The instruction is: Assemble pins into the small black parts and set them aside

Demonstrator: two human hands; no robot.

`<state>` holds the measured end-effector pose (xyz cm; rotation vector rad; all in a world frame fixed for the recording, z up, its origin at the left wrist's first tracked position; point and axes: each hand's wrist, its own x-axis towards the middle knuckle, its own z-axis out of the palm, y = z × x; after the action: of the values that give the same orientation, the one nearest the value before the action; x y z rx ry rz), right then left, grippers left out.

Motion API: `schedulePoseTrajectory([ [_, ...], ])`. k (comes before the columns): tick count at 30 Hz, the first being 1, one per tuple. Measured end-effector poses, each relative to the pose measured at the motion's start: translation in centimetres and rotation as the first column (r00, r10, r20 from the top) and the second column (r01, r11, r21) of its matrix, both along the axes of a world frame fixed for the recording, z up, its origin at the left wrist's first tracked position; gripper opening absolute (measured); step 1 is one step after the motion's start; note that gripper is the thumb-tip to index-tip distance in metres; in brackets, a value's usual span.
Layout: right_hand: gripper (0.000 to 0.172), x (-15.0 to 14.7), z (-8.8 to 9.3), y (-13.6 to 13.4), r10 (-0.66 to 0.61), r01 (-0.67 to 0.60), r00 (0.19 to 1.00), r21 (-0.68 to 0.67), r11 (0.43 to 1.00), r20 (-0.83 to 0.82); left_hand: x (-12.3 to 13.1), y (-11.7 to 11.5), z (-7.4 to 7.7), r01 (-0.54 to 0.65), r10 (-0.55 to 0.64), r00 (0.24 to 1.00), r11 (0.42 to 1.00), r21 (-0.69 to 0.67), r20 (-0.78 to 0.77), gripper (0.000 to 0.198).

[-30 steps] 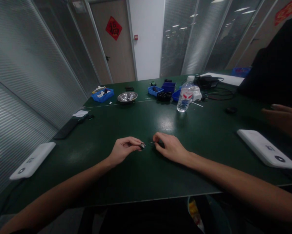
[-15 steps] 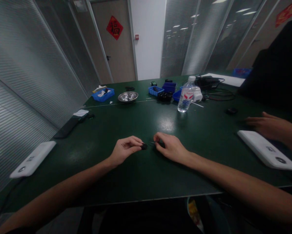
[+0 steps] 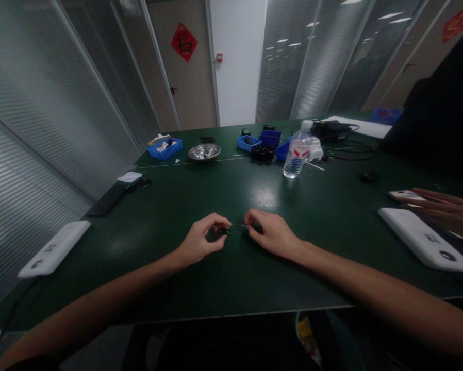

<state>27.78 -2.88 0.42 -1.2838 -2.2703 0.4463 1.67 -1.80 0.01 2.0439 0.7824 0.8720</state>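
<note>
My left hand (image 3: 202, 238) pinches a small black part (image 3: 226, 231) between thumb and fingers, just above the table. A bit of green shows on the part's near end, but its kind is too small to tell. Close by on the right, my right hand (image 3: 272, 231) is closed on a thin metal-tipped tool (image 3: 242, 225). The tip points left at the black part, with a small gap between them. Most of the tool is hidden by my fingers.
The dark green table (image 3: 150, 278) holds a water bottle (image 3: 298, 150), a metal bowl (image 3: 204, 152), a blue basket (image 3: 165, 148) and several blue bins (image 3: 270, 137) farther back. White devices (image 3: 55, 248) lie left and right. A co-worker's hand (image 3: 448, 206) rests near a phone (image 3: 405, 195).
My left fingers have spread wider around the black part, which is turned and shows green. My right hand has barely moved. The co-worker's hand has shifted, and a phone shows beside it.
</note>
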Motion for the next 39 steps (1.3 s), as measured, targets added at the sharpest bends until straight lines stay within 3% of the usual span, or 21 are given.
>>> schedulePoseTrajectory([
  [11,0.012,-0.02,-0.12,0.06,0.001,-0.001,1.000,0.002,1.000,-0.003,-0.01,0.30,-0.21,-0.004,0.004,0.998,1.000,-0.003,-0.062,0.028],
  [21,0.009,-0.24,-0.07,-0.26,0.091,-0.092,0.996,0.036,0.995,0.018,0.05,0.35,0.16,-0.028,0.055,0.960,0.994,0.102,-0.273,0.023],
  [33,0.008,-0.35,0.60,-0.59,0.119,-0.120,0.992,0.034,0.992,0.040,0.04,0.36,0.05,-0.042,0.059,0.966,0.996,0.074,-0.252,0.022],
  [39,0.008,-0.20,0.46,-0.65,0.174,-0.171,0.983,0.052,0.984,-0.057,-0.05,0.09,0.23,-0.011,0.030,0.982,0.995,0.099,-0.185,0.026],
])
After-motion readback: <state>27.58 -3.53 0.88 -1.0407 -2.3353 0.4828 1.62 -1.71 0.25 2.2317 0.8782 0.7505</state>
